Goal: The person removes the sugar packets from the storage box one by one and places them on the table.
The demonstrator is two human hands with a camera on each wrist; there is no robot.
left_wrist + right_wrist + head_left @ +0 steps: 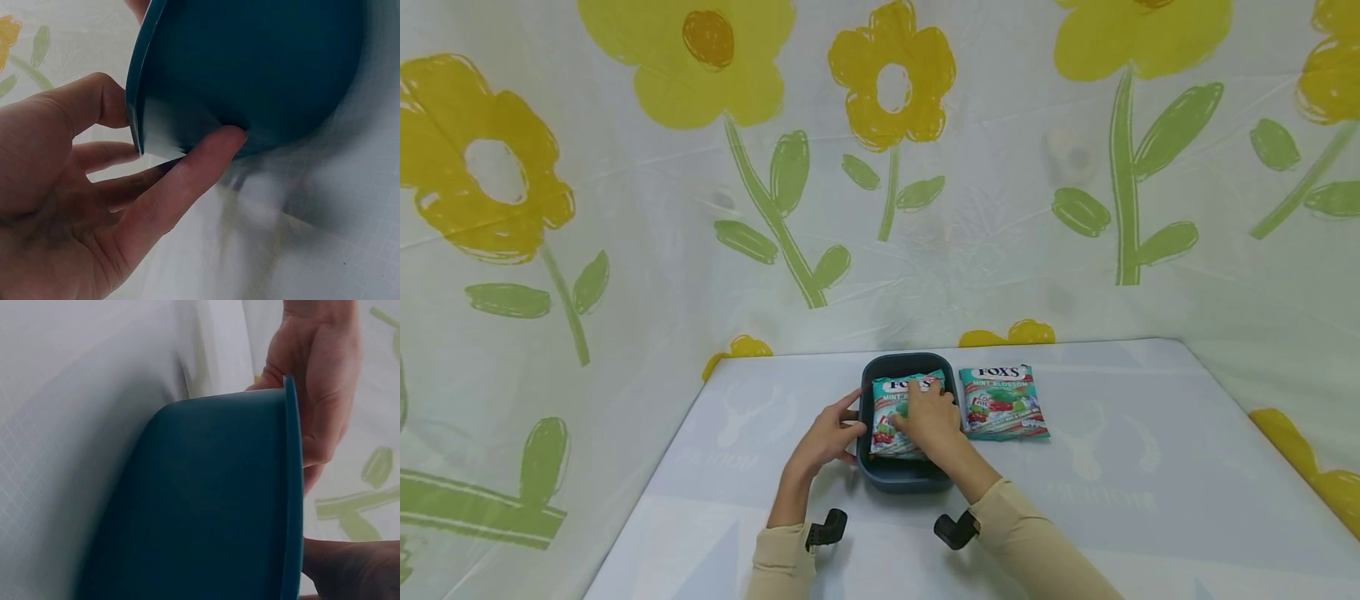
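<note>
A dark teal plastic box (898, 482) stands on the table, a green-and-white Fox's Mint Blossom candy bag (883, 433) lying inside it. My left hand (826, 433) holds the box by its left side. In the left wrist view, that hand (81, 206) has its bent thumb at the rim and one finger against the outer wall. My right hand (934, 421) reaches into the box, spread fingers pressing the bag from above. The right wrist view shows mostly the box wall (206, 487), which hides these right fingertips.
A second Fox's candy bag (1003, 404) lies flat on the table, just right of the box. The white table (1112, 525) ends at a flower-printed curtain (985, 192) behind and on both sides.
</note>
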